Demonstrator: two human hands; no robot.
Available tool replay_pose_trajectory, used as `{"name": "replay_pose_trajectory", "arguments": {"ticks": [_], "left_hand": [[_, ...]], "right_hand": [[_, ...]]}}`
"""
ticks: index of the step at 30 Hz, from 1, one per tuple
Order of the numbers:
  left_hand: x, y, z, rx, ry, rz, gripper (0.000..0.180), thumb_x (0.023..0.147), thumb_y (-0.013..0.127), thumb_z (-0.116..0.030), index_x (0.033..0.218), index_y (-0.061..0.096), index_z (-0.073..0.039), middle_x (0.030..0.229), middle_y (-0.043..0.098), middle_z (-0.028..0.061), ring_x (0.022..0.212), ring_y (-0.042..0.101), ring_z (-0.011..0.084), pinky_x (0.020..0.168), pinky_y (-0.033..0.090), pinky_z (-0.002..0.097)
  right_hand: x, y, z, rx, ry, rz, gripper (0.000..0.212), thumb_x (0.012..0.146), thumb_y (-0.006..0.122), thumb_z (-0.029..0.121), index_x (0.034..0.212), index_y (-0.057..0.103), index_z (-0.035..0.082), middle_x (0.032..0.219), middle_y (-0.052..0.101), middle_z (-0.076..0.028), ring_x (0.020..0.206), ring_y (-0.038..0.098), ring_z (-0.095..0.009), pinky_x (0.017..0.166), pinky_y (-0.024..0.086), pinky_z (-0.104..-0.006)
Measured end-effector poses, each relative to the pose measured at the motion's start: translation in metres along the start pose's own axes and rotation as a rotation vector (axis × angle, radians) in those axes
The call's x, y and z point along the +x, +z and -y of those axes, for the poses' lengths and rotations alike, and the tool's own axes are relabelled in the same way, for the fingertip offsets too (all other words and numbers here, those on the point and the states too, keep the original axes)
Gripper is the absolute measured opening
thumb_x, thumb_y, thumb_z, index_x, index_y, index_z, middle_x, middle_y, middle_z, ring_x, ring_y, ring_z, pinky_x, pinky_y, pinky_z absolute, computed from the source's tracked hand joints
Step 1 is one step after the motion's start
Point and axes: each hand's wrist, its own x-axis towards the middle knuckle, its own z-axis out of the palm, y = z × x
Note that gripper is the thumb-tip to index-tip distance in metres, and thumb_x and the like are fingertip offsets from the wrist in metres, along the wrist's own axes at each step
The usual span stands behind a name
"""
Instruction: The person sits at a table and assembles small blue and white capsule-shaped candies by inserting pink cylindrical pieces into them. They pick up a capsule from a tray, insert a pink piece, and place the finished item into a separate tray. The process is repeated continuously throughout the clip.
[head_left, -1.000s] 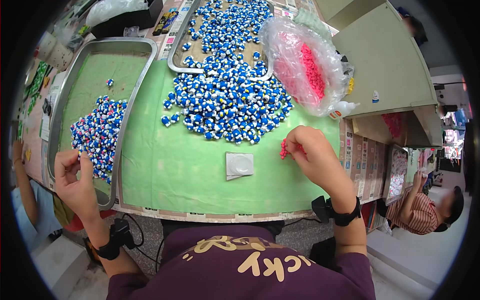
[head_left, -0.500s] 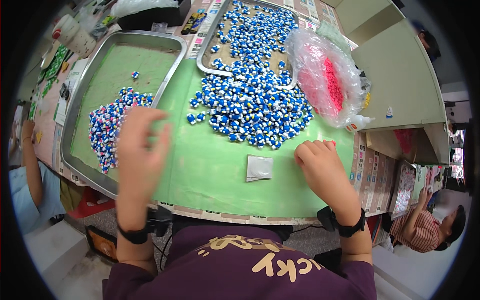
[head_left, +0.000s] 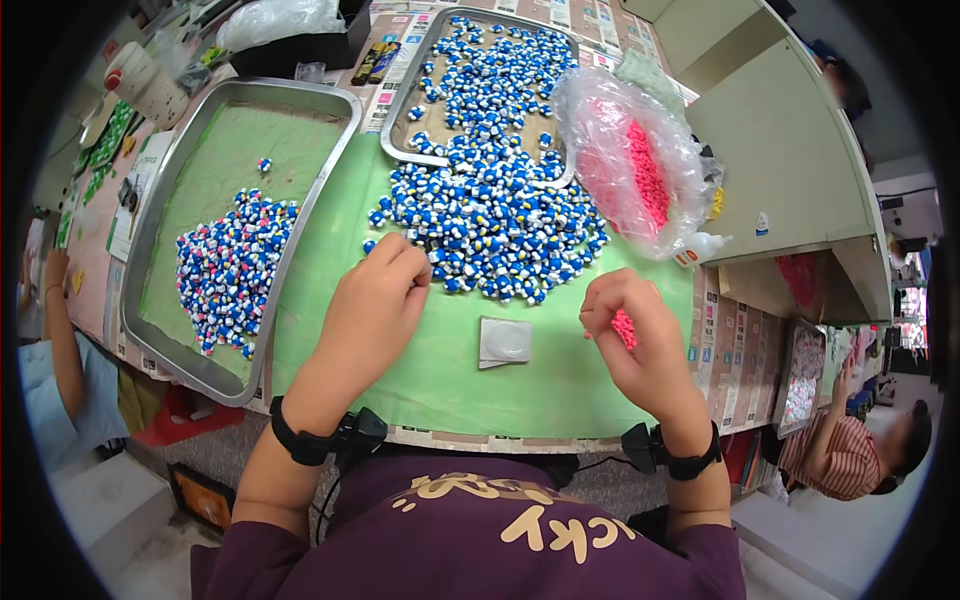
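Note:
My left hand (head_left: 378, 305) is at the left edge of a heap of small blue-and-white figures (head_left: 500, 225). Its fingers are bent and drawn together; whatever they may hold is hidden. To the right, my right hand (head_left: 640, 345) has its fingers curled with thumb and fingertips close together. Beneath its fingers lies a little group of tiny pink pieces (head_left: 624, 330). Anything in its pinch is too small to make out. Between the hands, a small pale square pad (head_left: 505, 341) lies on the green mat (head_left: 430, 390).
At left stands a metal tray (head_left: 228, 388) with blue-and-white figures bearing pink bits (head_left: 235, 270). Another metal tray (head_left: 392, 120) spills the heap onto the mat. A plastic bag of pink pieces (head_left: 600, 150), a small white bottle (head_left: 703, 246) and a cabinet (head_left: 790, 160) stand right.
My left hand has moved right, from over the left tray to the heap's edge. My right hand has lifted slightly and turned, uncovering more pink pieces.

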Motion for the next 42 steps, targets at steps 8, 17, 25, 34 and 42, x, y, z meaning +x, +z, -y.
{"name": "replay_pose_trajectory", "arguments": {"ticks": [8, 17, 25, 34, 42], "left_hand": [[-0.005, -0.030, -0.059, -0.951, -0.076, 0.222, 0.009, 0.087, 0.064, -0.001, 0.095, 0.067, 0.000, 0.095, 0.060, 0.0040, 0.084, 0.060, 0.0107, 0.070, 0.050, 0.0255], [0.006, -0.009, -0.065, -1.315, -0.141, 0.442, 0.010, 0.090, 0.063, -0.002, 0.099, 0.067, 0.002, 0.105, 0.057, 0.0077, 0.087, 0.059, 0.0133, 0.073, 0.051, 0.0269], [0.001, -0.005, -0.062, -1.199, -0.063, 0.231, 0.007, 0.088, 0.062, 0.000, 0.096, 0.063, 0.000, 0.102, 0.057, 0.0070, 0.087, 0.057, 0.0124, 0.073, 0.049, 0.0254], [0.000, -0.009, -0.065, -0.546, 0.345, -0.047, 0.013, 0.080, 0.069, 0.002, 0.091, 0.063, -0.001, 0.097, 0.057, 0.0095, 0.084, 0.057, 0.0169, 0.070, 0.047, 0.0278], [-0.002, -0.011, -0.056, -0.464, 0.322, 0.005, 0.016, 0.080, 0.066, 0.006, 0.094, 0.065, 0.000, 0.094, 0.058, 0.0094, 0.085, 0.059, 0.0196, 0.073, 0.048, 0.0287]], "right_hand": [[0.003, 0.002, 0.028, 0.532, -0.097, -0.181, 0.025, 0.079, 0.065, -0.011, 0.086, 0.049, 0.006, 0.091, 0.061, -0.009, 0.079, 0.057, -0.016, 0.070, 0.045, -0.0288], [0.012, 0.005, 0.037, 0.267, -0.326, -0.211, 0.028, 0.075, 0.070, -0.011, 0.086, 0.053, 0.009, 0.090, 0.065, -0.006, 0.077, 0.058, -0.018, 0.068, 0.040, -0.0316], [0.010, 0.021, 0.047, 0.492, -0.097, -0.266, 0.026, 0.077, 0.071, -0.010, 0.085, 0.052, 0.006, 0.089, 0.066, -0.010, 0.079, 0.061, -0.017, 0.073, 0.046, -0.0281], [0.011, 0.018, 0.051, 0.951, 0.224, -0.168, 0.026, 0.086, 0.065, -0.006, 0.081, 0.044, 0.007, 0.094, 0.059, -0.010, 0.088, 0.056, -0.012, 0.080, 0.046, -0.0263], [0.015, 0.016, 0.043, 0.587, 0.150, 0.009, 0.028, 0.082, 0.061, -0.012, 0.075, 0.041, 0.007, 0.089, 0.057, -0.008, 0.084, 0.056, -0.013, 0.074, 0.046, -0.0262]]}}
